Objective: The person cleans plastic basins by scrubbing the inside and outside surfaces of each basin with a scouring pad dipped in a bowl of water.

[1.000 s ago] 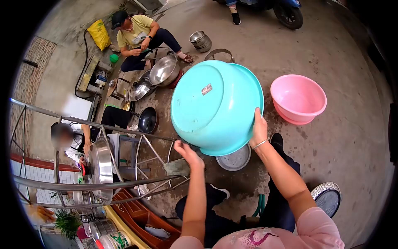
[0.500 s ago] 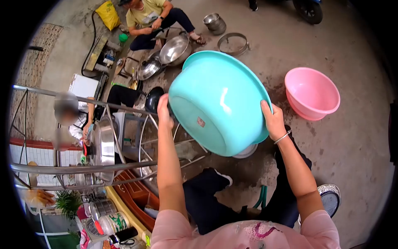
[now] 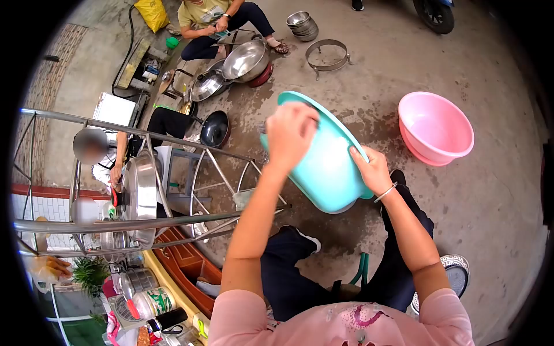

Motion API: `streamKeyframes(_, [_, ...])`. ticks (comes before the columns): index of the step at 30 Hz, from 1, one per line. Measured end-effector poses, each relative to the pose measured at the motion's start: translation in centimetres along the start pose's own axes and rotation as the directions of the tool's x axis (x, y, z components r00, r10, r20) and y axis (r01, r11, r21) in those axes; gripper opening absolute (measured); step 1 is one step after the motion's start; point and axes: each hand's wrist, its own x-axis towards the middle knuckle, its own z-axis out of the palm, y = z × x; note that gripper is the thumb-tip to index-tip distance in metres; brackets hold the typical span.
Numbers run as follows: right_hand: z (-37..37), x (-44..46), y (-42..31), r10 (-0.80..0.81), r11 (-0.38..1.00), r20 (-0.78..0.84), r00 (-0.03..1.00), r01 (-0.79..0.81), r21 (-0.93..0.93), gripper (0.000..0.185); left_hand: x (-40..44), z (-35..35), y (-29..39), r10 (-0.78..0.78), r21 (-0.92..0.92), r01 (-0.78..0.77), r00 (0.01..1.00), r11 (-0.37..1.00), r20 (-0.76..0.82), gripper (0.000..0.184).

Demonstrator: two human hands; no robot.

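A turquoise plastic basin point(image 3: 330, 176) hangs tilted on its side above the wet ground, its outer wall turned toward me. My right hand point(image 3: 373, 170) is closed on its right rim, with a bracelet at the wrist. In front of the basin's upper left part, my left hand point(image 3: 293, 134) is slightly blurred, its fingers curled. Small dark bits show beside those fingers; what they hold, if anything, I cannot make out. Right of the basin a pink plastic basin point(image 3: 437, 128) rests on the ground.
A metal frame rack point(image 3: 173, 222) runs along the left. Beyond it are a black wok point(image 3: 216, 130), a steel basin point(image 3: 245, 60), stacked metal bowls point(image 3: 302, 26) and a metal ring stand point(image 3: 328, 55). One person point(image 3: 216, 26) sits at the back; another point(image 3: 104, 153) is at the left.
My left hand has left the basin's left edge and moved right and up in front of it. The turquoise basin has turned to a narrower view, still in my right hand.
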Motion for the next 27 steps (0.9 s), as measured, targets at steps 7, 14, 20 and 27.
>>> streamKeyframes(7, [-2.0,0.2,-0.6,0.133,0.965,-0.015,0.991,-0.126,0.231,0.033,-4.2,0.6,-14.6,-0.729,-0.664,0.651,0.646,0.368,0.228,0.027])
streamKeyframes(14, [0.0,2.8,1.3,0.152,0.966,-0.343,0.927,-0.066,0.250,0.037,-13.3,11.7,-9.3,-0.674,-0.550,0.815,0.511,0.183,0.533,0.025])
streamKeyframes(20, [0.4,4.0,1.6,0.115,0.993,-0.374,0.920,-0.106,0.044,0.040,-7.8,9.2,-2.2,-0.596,-0.753,0.545,0.760,0.368,0.258,0.027])
streamKeyframes(27, [1.6,4.2,0.0,0.193,0.950,-0.300,0.934,-0.102,0.295,0.036,-7.5,5.6,0.8,-0.355,-0.334,0.294,0.925,0.896,-0.138,0.030])
